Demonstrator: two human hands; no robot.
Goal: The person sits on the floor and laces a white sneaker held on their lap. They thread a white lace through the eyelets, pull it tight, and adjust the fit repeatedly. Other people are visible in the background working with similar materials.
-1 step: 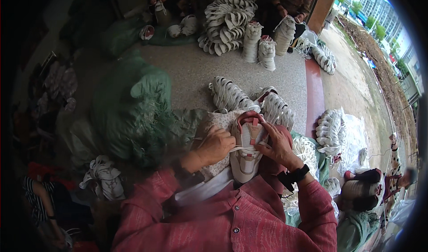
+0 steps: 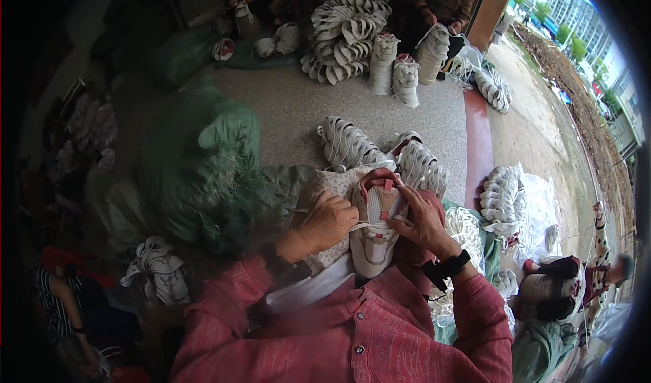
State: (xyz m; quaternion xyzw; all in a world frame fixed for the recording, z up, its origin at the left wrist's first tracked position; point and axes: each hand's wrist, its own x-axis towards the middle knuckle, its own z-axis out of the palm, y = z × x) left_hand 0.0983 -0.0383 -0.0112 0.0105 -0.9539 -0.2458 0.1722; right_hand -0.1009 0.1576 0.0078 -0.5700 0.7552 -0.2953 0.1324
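Note:
On my lap lies a sneaker upper, white and beige with a dusty-red lining and tongue tabs, its collar facing away from me. A white shoelace crosses its lower throat. At its left side, my left hand is closed in a pinch on the lace, knuckles up. My right hand grips the right side of the upper, thumb over the eyelet edge and fingers along the collar. What lies beneath the right fingers is hidden. A patterned cloth is under the upper's left side.
Two stacked rows of white uppers lie just beyond my lap. A big green sack stands at left. A bundle of white laces and more stacked uppers are at right. Several people sit around, one lacing an upper at the back.

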